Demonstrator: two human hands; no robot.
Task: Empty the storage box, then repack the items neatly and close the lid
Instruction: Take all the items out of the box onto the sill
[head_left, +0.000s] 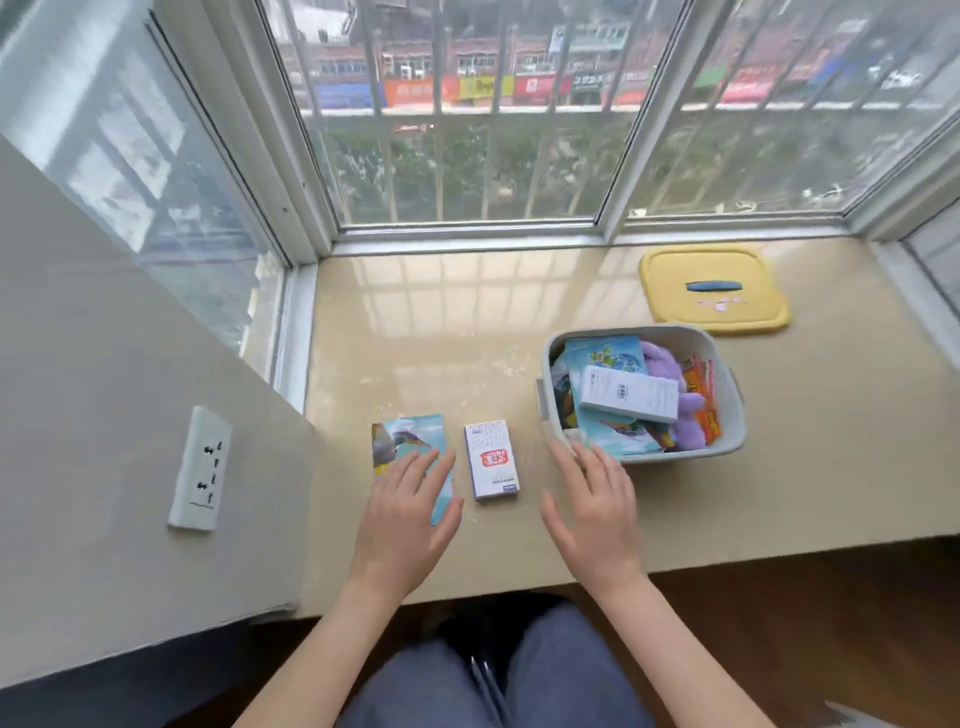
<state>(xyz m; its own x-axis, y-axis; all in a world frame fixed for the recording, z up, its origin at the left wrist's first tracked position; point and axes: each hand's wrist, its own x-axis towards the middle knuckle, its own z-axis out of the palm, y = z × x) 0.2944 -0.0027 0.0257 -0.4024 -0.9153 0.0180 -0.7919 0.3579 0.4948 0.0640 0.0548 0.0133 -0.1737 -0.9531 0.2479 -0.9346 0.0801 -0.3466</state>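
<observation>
On the surface (415, 322) the open grey box (691, 454) stands full, its yellow lid (670, 296) just behind it. Left of the box, the left hand (410, 519) lies flat over a bird card (405, 441), grip wide. The right hand (597, 514) is at the box's near corner, grip wide and empty, and between the hands a white pack (491, 460) bears a red seal, its print too blurred to read.

Brightness: we see a bright, evenly exposed daylit scene.
Source: daylight reaches us through the window (467, 156) ahead and a side pane at left.
Glare: we note the window's bars mirrored as a pale grid on the glossy ledge (441, 322).
Shadows: soft and weak; we find the darkest tones on the floor (779, 623) below the ledge.
Distortion: wide-angle bending splays the window frames outward at our edges.
Sharpness: we find everything slightly soft; the street beyond the glass smears, and print on the white carton (491, 460) is unreadable.
</observation>
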